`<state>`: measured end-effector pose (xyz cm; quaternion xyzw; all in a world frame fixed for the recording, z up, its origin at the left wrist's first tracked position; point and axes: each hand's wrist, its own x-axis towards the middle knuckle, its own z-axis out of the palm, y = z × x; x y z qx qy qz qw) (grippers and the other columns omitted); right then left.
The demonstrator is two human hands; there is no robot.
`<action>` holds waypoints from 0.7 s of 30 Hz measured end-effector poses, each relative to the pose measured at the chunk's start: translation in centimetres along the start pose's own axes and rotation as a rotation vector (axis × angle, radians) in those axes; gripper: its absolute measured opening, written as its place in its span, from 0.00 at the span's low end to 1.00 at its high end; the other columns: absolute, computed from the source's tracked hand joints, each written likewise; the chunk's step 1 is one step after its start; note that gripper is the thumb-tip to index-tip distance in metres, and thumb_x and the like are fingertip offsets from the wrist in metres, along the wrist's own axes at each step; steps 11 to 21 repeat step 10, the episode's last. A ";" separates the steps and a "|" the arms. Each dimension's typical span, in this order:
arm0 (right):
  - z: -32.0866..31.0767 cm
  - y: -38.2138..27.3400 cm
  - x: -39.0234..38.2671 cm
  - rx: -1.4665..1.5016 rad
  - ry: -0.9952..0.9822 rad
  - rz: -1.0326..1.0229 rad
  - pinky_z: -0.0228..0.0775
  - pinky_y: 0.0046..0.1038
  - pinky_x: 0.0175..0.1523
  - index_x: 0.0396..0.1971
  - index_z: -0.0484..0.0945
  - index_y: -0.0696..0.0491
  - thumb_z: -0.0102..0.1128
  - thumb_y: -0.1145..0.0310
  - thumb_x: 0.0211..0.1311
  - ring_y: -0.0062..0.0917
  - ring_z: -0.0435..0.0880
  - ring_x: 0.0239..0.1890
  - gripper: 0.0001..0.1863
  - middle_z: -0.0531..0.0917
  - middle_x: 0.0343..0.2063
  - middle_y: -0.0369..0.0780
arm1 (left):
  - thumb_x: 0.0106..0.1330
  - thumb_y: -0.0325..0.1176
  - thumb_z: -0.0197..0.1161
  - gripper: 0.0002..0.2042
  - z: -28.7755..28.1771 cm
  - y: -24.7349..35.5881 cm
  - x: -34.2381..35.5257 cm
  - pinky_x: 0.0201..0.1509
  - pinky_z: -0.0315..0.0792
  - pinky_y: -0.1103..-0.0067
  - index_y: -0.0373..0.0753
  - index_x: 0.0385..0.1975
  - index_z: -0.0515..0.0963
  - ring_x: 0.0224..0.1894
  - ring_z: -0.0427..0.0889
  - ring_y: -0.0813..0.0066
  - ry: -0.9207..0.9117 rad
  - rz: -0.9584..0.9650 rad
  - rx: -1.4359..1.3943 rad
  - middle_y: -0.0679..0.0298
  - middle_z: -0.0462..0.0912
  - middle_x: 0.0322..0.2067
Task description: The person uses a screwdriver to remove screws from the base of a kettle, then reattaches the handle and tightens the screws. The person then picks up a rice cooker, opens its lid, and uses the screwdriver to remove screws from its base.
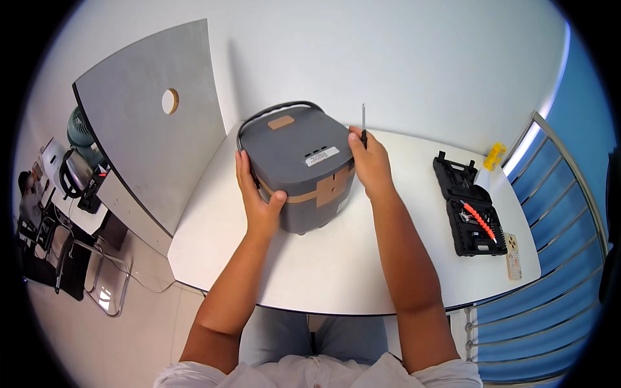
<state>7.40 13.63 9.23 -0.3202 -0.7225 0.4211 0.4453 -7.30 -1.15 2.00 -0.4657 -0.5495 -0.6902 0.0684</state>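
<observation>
A dark grey rice cooker (291, 139) with rounded corners, a copper-coloured band and a black carrying handle stands upright on the white table. My left hand (260, 204) grips its left side, the thumb pressed on the front near the band and the fingers round the side. At the far right corner of the cooker, my right hand (370, 158) is closed around a screwdriver (363, 119), whose thin metal shaft points up. Fingers of that hand also rest against the cooker's edge. The dark handle of the screwdriver is mostly hidden in the grip.
To the right lies an open black tool case (460, 200) with an orange flexible shaft (479, 221) across it. Beside it are a pale power strip (513, 257) and a yellow object (495, 156). A grey partition (145, 123) rises at left; a metal railing (569, 168) bounds the right.
</observation>
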 end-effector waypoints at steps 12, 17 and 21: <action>0.4 -0.9 -1.7 0.105 0.002 -0.036 0.63 0.28 0.57 0.54 0.70 0.59 0.49 0.61 0.64 0.32 0.76 0.52 0.23 0.77 0.50 0.45 | 0.50 0.68 0.57 0.53 -0.4 -0.8 0.4 0.70 0.40 0.61 0.40 0.68 0.41 0.71 0.40 0.53 -0.030 -0.027 -0.175 0.48 0.36 0.68; 0.4 -0.9 -1.7 0.105 0.002 -0.036 0.63 0.28 0.57 0.54 0.70 0.59 0.49 0.61 0.64 0.32 0.76 0.52 0.23 0.77 0.50 0.45 | 0.50 0.68 0.57 0.53 -0.4 -0.8 0.4 0.70 0.40 0.61 0.40 0.68 0.41 0.71 0.40 0.53 -0.030 -0.027 -0.175 0.48 0.36 0.68; 0.4 -0.9 -1.7 0.105 0.002 -0.036 0.63 0.28 0.57 0.54 0.70 0.59 0.49 0.61 0.64 0.32 0.76 0.52 0.23 0.77 0.50 0.45 | 0.50 0.68 0.57 0.53 -0.4 -0.8 0.4 0.70 0.40 0.61 0.40 0.68 0.41 0.71 0.40 0.53 -0.030 -0.027 -0.175 0.48 0.36 0.68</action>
